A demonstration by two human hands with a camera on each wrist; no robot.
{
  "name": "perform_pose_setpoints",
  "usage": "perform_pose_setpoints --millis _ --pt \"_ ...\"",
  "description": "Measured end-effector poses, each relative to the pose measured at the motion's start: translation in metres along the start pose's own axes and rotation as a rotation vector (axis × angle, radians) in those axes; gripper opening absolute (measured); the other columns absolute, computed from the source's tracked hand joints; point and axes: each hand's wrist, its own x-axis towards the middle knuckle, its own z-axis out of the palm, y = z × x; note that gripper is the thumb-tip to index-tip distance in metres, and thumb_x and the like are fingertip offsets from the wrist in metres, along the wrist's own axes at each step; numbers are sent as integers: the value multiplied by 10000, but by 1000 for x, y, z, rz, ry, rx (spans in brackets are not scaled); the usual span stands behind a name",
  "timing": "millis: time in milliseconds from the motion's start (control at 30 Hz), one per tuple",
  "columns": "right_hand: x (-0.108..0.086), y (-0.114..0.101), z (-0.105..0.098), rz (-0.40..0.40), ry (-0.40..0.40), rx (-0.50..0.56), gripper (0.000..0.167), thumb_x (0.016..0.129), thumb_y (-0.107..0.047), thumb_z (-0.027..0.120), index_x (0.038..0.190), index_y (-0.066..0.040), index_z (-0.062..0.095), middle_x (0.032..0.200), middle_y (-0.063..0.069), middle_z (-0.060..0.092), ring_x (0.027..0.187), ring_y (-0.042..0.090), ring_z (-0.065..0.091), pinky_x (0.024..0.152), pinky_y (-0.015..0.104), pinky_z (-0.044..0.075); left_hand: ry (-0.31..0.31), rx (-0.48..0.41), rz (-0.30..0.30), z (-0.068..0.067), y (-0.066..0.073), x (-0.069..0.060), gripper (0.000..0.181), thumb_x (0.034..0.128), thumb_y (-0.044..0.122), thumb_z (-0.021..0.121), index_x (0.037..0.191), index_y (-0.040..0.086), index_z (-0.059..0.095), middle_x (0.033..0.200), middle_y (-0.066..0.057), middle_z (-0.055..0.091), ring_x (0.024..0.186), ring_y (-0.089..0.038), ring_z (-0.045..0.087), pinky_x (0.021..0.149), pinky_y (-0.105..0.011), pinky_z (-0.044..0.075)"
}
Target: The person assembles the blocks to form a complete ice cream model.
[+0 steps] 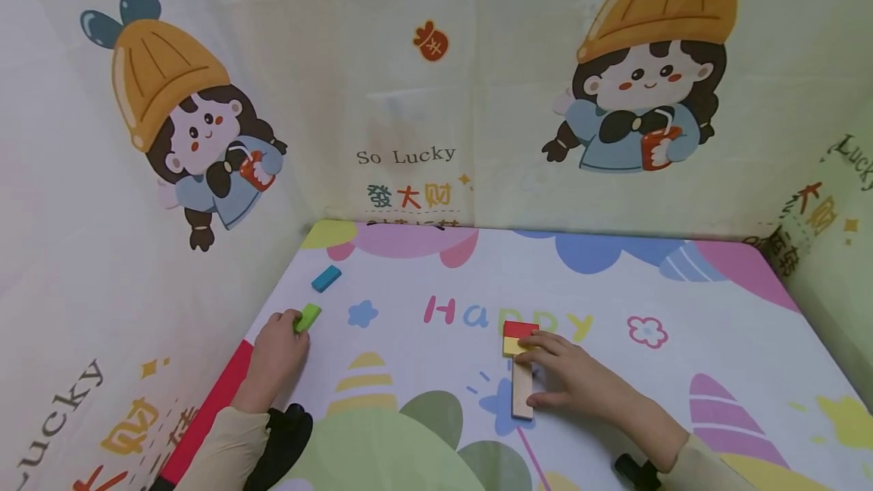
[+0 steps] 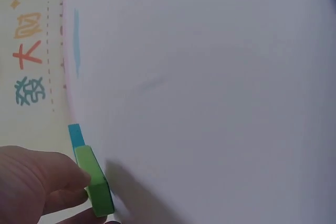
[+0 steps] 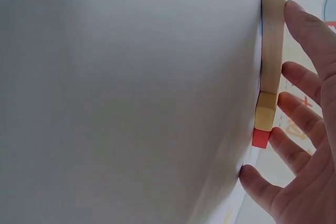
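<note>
My left hand [image 1: 276, 358] pinches a green block [image 1: 309, 317] at the left of the table; the left wrist view shows thumb and fingers on the green block [image 2: 95, 184]. Just beyond it lies a blue block [image 1: 326, 279]. Near the middle, a red block [image 1: 521, 328], a yellow block [image 1: 511, 347] and a long plain wooden block [image 1: 522, 392] form a line, end to end. Along their right side my right hand [image 1: 580, 373] has its fingers spread, the tips at or touching the blocks. In the right wrist view the wooden block [image 3: 272, 35] meets the yellow block [image 3: 266, 109].
The tabletop [image 1: 423, 354] carries a printed cover with coloured shapes and lettering. Fabric walls [image 1: 505, 120] with cartoon figures stand along the back and both sides. A red strip [image 1: 211, 408] runs down the left table edge.
</note>
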Motion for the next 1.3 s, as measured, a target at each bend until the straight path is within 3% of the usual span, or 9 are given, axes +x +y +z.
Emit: perform_pose_setpoints --millis 167,333,633,1300 --pt "-1 -1 -1 -12 14 5 537 846 -490 827 1303 -247 683 1427 18 590 1381 356 499 1037 582 494 -4 8 -8 0 -3 2 474 906 110 707 1326 -63 571 1220 -313 566 1056 -449 605 896 -576 568" --pt "-2 -2 -1 2 7 10 538 844 -474 835 1304 -238 686 1425 21 591 1378 351 502 1042 566 497 9 6 33 2 -1 5 403 927 109 686 1286 -56 606 1173 -300 600 1025 -438 625 885 -564 568" --pt "-1 -1 -1 29 -7 22 557 836 -467 842 1319 -235 688 1450 6 581 1405 327 488 1075 542 482 -12 63 88 2 15 7 325 952 113 621 1262 26 669 1142 -255 652 986 -399 649 833 -554 574" --pt "-1 -2 0 0 7 34 548 858 -513 805 1315 -233 688 1436 16 583 1368 318 516 1053 545 495 -44 42 207 10 45 10 291 962 97 624 1243 63 693 1122 -204 676 962 -367 648 850 -545 559"
